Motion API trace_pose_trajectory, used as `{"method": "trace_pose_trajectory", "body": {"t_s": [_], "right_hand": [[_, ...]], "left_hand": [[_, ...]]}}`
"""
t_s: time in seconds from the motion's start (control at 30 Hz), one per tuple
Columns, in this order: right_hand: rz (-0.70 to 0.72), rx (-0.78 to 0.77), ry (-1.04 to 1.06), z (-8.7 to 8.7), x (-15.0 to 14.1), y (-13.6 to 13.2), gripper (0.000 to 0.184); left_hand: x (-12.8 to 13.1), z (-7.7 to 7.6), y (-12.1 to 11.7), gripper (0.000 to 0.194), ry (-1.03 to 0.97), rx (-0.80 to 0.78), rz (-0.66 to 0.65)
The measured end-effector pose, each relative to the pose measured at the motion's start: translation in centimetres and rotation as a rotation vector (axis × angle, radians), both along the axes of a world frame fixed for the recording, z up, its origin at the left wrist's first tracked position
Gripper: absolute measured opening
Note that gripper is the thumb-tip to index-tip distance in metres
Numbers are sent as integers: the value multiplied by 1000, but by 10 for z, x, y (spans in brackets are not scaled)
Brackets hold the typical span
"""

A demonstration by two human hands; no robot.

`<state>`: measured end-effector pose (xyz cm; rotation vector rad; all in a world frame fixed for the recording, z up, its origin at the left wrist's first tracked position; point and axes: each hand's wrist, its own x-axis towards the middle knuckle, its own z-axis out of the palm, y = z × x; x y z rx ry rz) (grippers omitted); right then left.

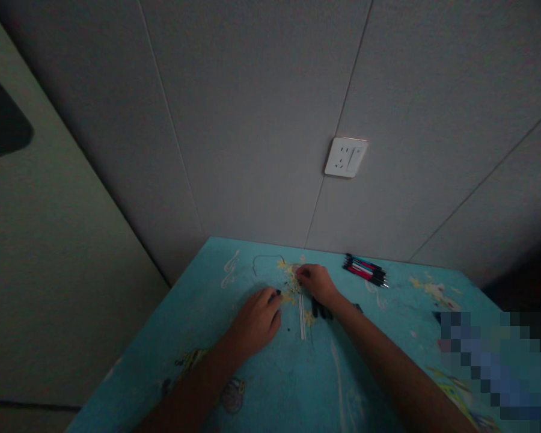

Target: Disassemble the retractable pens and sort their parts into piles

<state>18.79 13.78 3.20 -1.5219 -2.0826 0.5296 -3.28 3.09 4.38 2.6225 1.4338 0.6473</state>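
Note:
My left hand (pixel 258 322) rests low over the table with its fingers closed on a small black piece (pixel 278 292), whose end shows at the fingertips. My right hand (pixel 318 282) is in a pinch over a scatter of tiny parts (pixel 290 284); what its fingers hold, if anything, is too small to name. Between the hands lie thin white tubes (pixel 302 319), side by side. Several short black cylindrical pieces (pixel 321 308) sit just beneath my right wrist, which partly covers them.
A row of several pens (pixel 365 270), black with red and blue parts, lies at the back right. The patterned turquoise tablecloth (pixel 171 328) reaches the grey wall (pixel 252 150), which carries a white socket plate (pixel 346 157). A blurred-out patch (pixel 496 367) covers the right edge.

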Motion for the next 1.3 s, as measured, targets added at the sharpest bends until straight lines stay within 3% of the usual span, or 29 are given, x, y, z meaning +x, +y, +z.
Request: {"method": "trace_pose_trajectory", "body": {"t_s": [0.2, 0.47, 0.9, 1.0, 1.2, 1.3], "right_hand": [[-7, 11, -31, -1, -1, 0, 15], [8, 24, 6, 0, -5, -3, 33], [31, 40, 3, 7, 5, -3, 35], [-47, 81, -45, 11, 35, -7, 26], [-389, 172, -207, 8, 147, -47, 26], [-481, 191, -264, 1, 187, -66, 29]], "left_hand": [[-25, 9, 17, 27, 150, -83, 215], [-16, -3, 14, 27, 154, -113, 192], [-11, -7, 7, 32, 76, -48, 180], [-12, -8, 8, 32, 81, -53, 172], [-16, -18, 13, 37, 48, -66, 160], [-17, -24, 15, 41, 32, -62, 163]]}}
